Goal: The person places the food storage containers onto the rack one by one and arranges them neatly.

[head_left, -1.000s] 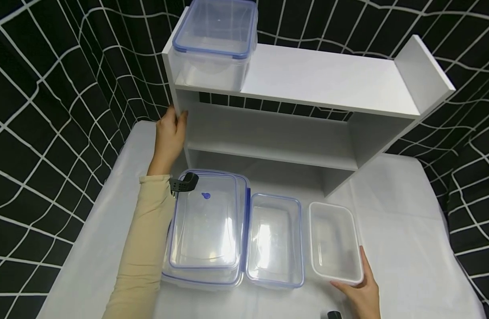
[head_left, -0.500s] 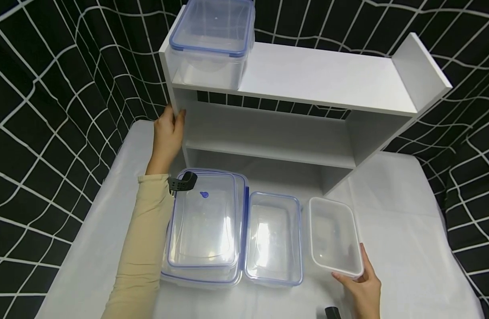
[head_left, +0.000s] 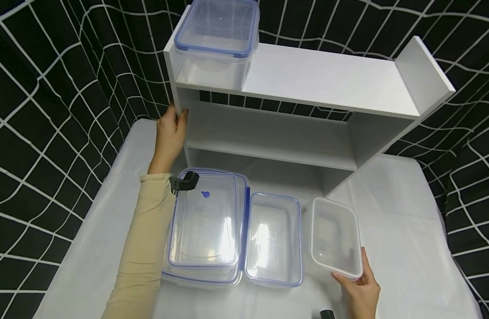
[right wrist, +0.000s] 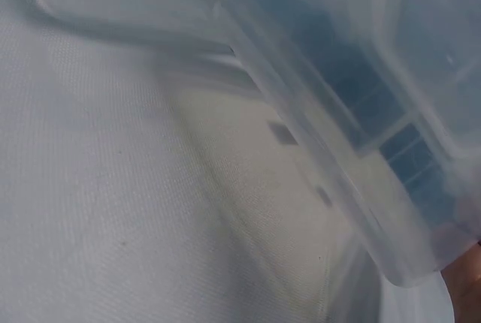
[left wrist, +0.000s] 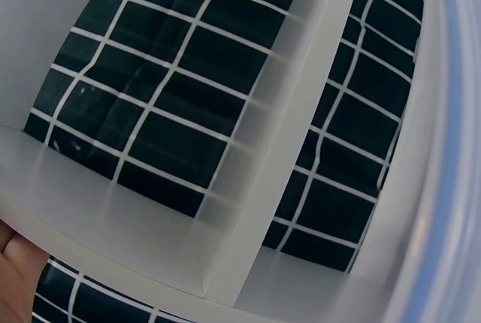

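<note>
My left hand (head_left: pixel 170 135) grips the left side panel of a white shelf unit (head_left: pixel 328 77), the thumb on its front edge. A part of that hand (left wrist: pixel 16 278) shows at the lower left corner of the left wrist view. With my right hand (head_left: pixel 361 290) I hold a clear container with a whitish rim (head_left: pixel 335 239) by its near right corner. The container (right wrist: pixel 331 165) is tilted in the right wrist view, with a shadow on the cloth beside it. Beside it lies a blue-rimmed clear container (head_left: pixel 274 239).
Stacked blue-rimmed containers (head_left: pixel 204 221), the top one with a small blue valve, lie under my left forearm. A lidded clear box (head_left: pixel 217 44) stands on the shelf's top left. White cloth (head_left: pixel 412 248) covers the table. Black netted curtains (head_left: pixel 48 133) surround it.
The whitish-rimmed container in my right hand has tilted and shifted slightly, its near side apparently raised. My left hand stays on the shelf panel.
</note>
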### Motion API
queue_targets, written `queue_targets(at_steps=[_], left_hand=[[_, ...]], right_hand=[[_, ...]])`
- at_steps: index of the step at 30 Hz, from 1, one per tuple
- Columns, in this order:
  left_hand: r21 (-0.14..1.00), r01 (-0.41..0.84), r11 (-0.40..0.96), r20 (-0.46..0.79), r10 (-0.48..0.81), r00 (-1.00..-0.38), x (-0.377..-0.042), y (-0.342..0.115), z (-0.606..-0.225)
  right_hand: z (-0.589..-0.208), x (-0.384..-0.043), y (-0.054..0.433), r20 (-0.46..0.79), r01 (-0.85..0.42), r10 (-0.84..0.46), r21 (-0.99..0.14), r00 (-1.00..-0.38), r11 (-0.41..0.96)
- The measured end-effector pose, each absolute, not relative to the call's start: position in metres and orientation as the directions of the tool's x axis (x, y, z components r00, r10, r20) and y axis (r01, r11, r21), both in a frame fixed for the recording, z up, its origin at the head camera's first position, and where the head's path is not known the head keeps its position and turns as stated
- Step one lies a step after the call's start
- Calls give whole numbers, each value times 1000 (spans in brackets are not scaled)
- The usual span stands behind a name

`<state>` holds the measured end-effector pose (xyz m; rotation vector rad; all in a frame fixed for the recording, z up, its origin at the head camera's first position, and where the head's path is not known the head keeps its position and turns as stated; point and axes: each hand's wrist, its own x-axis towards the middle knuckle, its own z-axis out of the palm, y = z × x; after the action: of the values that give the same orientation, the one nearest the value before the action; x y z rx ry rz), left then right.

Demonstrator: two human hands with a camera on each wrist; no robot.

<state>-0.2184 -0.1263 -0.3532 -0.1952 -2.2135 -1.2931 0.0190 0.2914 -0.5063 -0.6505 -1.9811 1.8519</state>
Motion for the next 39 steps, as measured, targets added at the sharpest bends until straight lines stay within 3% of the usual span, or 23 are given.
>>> queue_targets(at_steps=[23,33,39], left_hand=[[765,392,511,525,-143,-839,-218,-126,-353],[767,387,511,522,-149,-840,-218,-125,-354],[765,387,514,527,-154,-836,-219,-124,-355]], right_hand=[[-506,20,287,4,-147,581,-969,-814,-199],[-510,24,289,-32,-73,514,-980,-857,-184],[-514,23,291,-115,92,416,-993,-902,-75]])
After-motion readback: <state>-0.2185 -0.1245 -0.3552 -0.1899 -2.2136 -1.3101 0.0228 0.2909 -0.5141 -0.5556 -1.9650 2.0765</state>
